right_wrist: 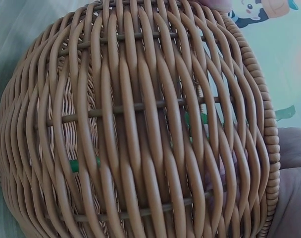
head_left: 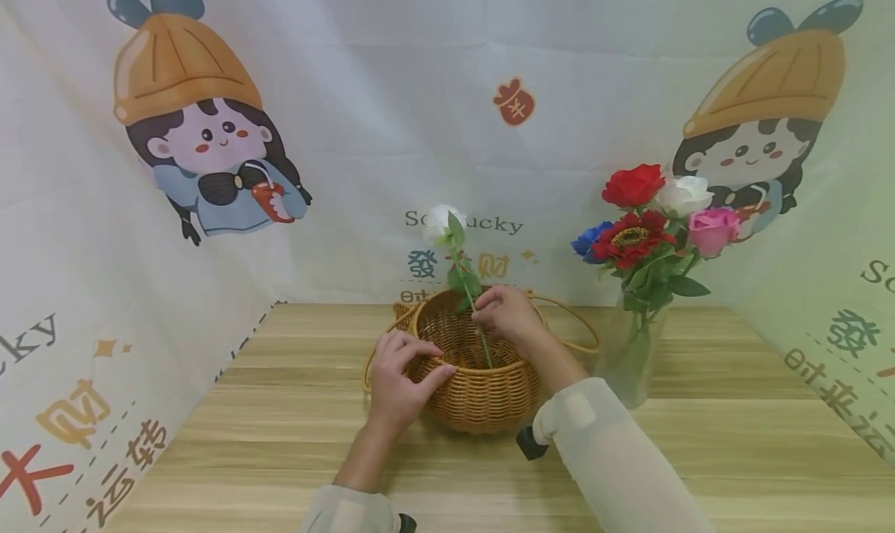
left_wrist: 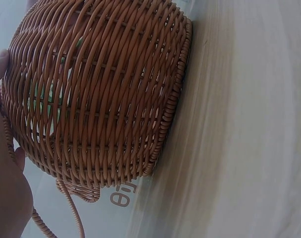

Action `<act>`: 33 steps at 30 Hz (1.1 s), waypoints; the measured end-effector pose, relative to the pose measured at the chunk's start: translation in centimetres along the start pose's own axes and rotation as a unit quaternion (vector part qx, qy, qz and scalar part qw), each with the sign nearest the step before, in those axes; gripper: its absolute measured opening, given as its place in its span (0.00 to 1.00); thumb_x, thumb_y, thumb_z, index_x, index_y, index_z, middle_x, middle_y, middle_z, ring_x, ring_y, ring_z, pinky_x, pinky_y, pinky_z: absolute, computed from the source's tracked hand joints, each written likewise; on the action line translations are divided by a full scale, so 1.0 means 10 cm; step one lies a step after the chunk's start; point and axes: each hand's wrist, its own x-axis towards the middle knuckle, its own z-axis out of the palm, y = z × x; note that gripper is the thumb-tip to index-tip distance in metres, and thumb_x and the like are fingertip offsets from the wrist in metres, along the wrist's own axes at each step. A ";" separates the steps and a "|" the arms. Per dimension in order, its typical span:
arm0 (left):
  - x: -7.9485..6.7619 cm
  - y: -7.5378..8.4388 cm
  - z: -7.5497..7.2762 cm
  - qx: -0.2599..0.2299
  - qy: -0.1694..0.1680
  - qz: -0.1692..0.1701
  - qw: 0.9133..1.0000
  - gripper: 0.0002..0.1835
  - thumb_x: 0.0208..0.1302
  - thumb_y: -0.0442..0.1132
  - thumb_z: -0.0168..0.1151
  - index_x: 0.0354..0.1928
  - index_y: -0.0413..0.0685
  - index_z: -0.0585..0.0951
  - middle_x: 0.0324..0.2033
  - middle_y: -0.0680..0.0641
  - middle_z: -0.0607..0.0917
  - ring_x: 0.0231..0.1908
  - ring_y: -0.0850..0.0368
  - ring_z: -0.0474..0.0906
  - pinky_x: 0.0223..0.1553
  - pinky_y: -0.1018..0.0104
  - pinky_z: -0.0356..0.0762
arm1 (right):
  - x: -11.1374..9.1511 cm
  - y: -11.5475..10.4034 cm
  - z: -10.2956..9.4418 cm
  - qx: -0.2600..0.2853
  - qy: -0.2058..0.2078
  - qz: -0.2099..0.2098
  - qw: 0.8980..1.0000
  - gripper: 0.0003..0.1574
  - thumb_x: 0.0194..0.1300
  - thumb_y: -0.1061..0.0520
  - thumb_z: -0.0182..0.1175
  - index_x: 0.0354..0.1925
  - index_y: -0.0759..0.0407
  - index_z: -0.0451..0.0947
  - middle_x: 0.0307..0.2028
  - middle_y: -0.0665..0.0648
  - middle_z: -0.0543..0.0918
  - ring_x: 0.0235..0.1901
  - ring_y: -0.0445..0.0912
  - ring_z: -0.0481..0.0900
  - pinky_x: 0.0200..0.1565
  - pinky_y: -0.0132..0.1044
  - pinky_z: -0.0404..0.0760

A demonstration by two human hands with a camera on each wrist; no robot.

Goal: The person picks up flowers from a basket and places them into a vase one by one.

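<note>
A round wicker basket (head_left: 482, 402) stands on the wooden table, its mouth facing up. My left hand (head_left: 397, 377) holds its rim at the front left, thumb along the edge. Over the basket my right hand (head_left: 509, 315) pinches the green stem of a white artificial flower (head_left: 440, 226). The bloom leans up and to the left, above the back rim, and the lower stem runs down inside the basket. Through the weave in the right wrist view, a piece of green stem (right_wrist: 83, 165) shows. Part of the right fingers is hidden behind the hand.
To the right, a clear vase (head_left: 632, 374) holds several artificial flowers in red, white, blue and pink. Loop handles (head_left: 576, 315) stick out at the basket's sides. A printed cloth (head_left: 363, 113) hangs behind and around the table (head_left: 280, 440).
</note>
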 end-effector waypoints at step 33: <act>0.00 0.00 0.01 -0.004 -0.001 -0.003 1.000 0.24 0.62 0.60 0.74 0.32 0.43 0.88 0.31 0.48 0.83 0.39 0.50 0.72 0.46 0.58 0.67 | -0.02 -0.03 0.00 -0.002 0.008 -0.004 1.000 0.17 0.70 0.66 0.63 0.55 0.72 0.81 0.43 0.63 0.87 0.31 0.43 0.78 0.37 0.38 0.83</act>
